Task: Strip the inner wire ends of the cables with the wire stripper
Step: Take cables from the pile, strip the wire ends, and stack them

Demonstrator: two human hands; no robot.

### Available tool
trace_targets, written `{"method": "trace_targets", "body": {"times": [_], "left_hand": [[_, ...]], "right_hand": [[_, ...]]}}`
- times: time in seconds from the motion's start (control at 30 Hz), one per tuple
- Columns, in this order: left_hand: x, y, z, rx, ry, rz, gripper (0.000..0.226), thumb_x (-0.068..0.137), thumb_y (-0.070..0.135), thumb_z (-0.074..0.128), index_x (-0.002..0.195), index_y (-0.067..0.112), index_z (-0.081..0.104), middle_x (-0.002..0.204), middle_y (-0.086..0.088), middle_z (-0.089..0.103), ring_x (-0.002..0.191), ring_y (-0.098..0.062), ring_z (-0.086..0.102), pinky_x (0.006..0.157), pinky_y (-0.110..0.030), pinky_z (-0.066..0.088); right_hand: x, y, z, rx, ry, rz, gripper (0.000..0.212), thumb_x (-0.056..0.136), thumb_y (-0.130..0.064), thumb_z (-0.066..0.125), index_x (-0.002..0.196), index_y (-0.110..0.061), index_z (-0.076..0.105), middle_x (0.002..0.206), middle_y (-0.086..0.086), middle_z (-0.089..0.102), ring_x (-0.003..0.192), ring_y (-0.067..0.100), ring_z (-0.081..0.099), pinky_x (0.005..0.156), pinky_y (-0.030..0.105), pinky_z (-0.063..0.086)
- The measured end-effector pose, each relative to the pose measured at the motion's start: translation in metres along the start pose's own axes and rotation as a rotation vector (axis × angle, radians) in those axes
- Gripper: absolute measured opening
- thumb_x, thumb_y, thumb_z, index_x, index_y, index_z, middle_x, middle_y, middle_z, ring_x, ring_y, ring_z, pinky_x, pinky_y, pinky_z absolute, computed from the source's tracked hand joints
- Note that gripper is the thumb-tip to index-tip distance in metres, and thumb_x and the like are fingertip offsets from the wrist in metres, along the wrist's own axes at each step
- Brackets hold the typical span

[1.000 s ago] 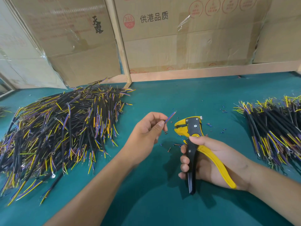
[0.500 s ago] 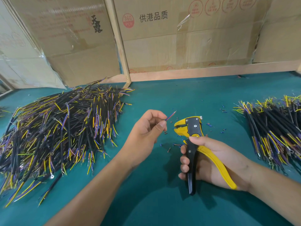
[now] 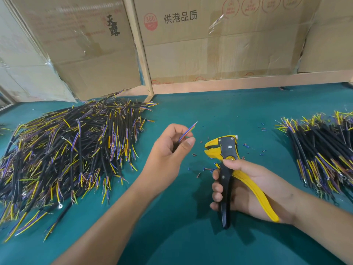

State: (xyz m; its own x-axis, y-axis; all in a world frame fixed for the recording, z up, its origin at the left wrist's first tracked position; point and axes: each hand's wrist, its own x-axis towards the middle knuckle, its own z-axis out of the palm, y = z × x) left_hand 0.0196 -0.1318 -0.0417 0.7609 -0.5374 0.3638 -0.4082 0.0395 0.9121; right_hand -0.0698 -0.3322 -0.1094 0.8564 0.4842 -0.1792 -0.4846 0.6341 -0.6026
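A small assembly workshop: cable heaps [image 3: 65,155] left and right on a green bench [image 3: 219,111], cartons [image 3: 219,44] stacked behind.

We see a matt teal surface [image 3: 248,111], taped brown cardboard boxes [image 3: 219,46], a wooden post [image 3: 140,54], and a glossy yellow-and-black plastic stripper [image 3: 226,159] with metal screws.

Bright, even overhead light, soft shadows under the arms, sharp focus, wide-angle bending at the edges.
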Motion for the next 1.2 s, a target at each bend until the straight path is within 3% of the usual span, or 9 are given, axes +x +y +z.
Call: {"method": "trace_targets", "body": {"times": [0.1, 0.27, 0.43, 0.63, 0.9, 1.07, 1.2], "left_hand": [[0.0, 0.001, -0.001, -0.029, 0.006, -0.023, 0.006, 0.098, 0.036, 0.052, 0.092, 0.035, 0.051, 0.063, 0.015, 0.039, 0.059, -0.019, 0.02, 0.049, -0.028, 0.021], [0.0, 0.004, -0.002, -0.035, 0.037, -0.008, 0.014, 0.093, 0.049, 0.051, 0.091, 0.035, 0.055, 0.062, 0.012, 0.031, 0.057, -0.018, 0.018, 0.047, -0.027, 0.019], [-0.001, 0.005, -0.002, -0.063, 0.052, 0.027, 0.015, 0.091, 0.04, 0.054, 0.082, 0.031, 0.062, 0.056, 0.017, 0.031, 0.051, -0.007, 0.023, 0.046, -0.018, 0.022], [-0.003, 0.006, -0.006, -0.034, 0.122, 0.029, 0.016, 0.076, 0.032, 0.055, 0.062, 0.024, 0.06, 0.051, 0.013, 0.03, 0.049, -0.009, 0.022, 0.047, -0.02, 0.021], [-0.004, 0.01, -0.005, -0.025, 0.131, -0.029, 0.026, 0.079, 0.009, 0.045, 0.075, 0.027, 0.063, 0.052, 0.01, 0.025, 0.048, -0.012, 0.017, 0.044, -0.019, 0.018], [-0.002, 0.01, -0.005, -0.011, 0.121, -0.027, 0.015, 0.08, 0.022, 0.049, 0.07, 0.027, 0.059, 0.054, 0.015, 0.032, 0.048, -0.008, 0.022, 0.044, -0.017, 0.021], [0.004, 0.007, -0.005, -0.112, 0.04, -0.153, 0.032, 0.09, 0.031, 0.037, 0.071, 0.031, 0.062, 0.058, 0.011, 0.035, 0.048, -0.006, 0.022, 0.043, -0.015, 0.02]], "right_hand": [[0.0, 0.0, 0.001, 0.002, 0.001, 0.001, 0.037, 0.1, -0.039, 0.058, 0.103, -0.003, 0.067, 0.09, 0.019, 0.061, 0.085, 0.036, 0.061, 0.095, 0.056, 0.044], [-0.001, 0.0, 0.003, -0.002, 0.021, -0.002, 0.036, 0.099, -0.038, 0.06, 0.101, -0.003, 0.067, 0.088, 0.019, 0.061, 0.084, 0.036, 0.061, 0.094, 0.056, 0.046], [-0.002, 0.0, 0.007, 0.01, 0.015, -0.005, 0.035, 0.1, -0.037, 0.058, 0.103, -0.003, 0.066, 0.089, 0.02, 0.06, 0.085, 0.036, 0.06, 0.095, 0.056, 0.045], [-0.005, -0.001, 0.011, -0.011, 0.046, 0.004, 0.034, 0.096, -0.036, 0.065, 0.1, -0.003, 0.066, 0.087, 0.019, 0.059, 0.082, 0.036, 0.06, 0.092, 0.056, 0.047], [-0.003, -0.001, 0.025, -0.047, 0.193, -0.021, 0.041, 0.069, -0.033, 0.088, 0.087, -0.002, 0.069, 0.076, 0.019, 0.055, 0.068, 0.035, 0.058, 0.078, 0.053, 0.054], [-0.005, -0.001, 0.019, -0.034, 0.14, -0.005, 0.037, 0.081, -0.034, 0.08, 0.093, -0.001, 0.068, 0.08, 0.02, 0.056, 0.073, 0.036, 0.059, 0.083, 0.055, 0.051], [-0.003, 0.0, 0.013, -0.04, 0.094, 0.004, 0.036, 0.086, -0.035, 0.076, 0.096, -0.001, 0.068, 0.082, 0.019, 0.058, 0.076, 0.036, 0.06, 0.086, 0.055, 0.05]]}}
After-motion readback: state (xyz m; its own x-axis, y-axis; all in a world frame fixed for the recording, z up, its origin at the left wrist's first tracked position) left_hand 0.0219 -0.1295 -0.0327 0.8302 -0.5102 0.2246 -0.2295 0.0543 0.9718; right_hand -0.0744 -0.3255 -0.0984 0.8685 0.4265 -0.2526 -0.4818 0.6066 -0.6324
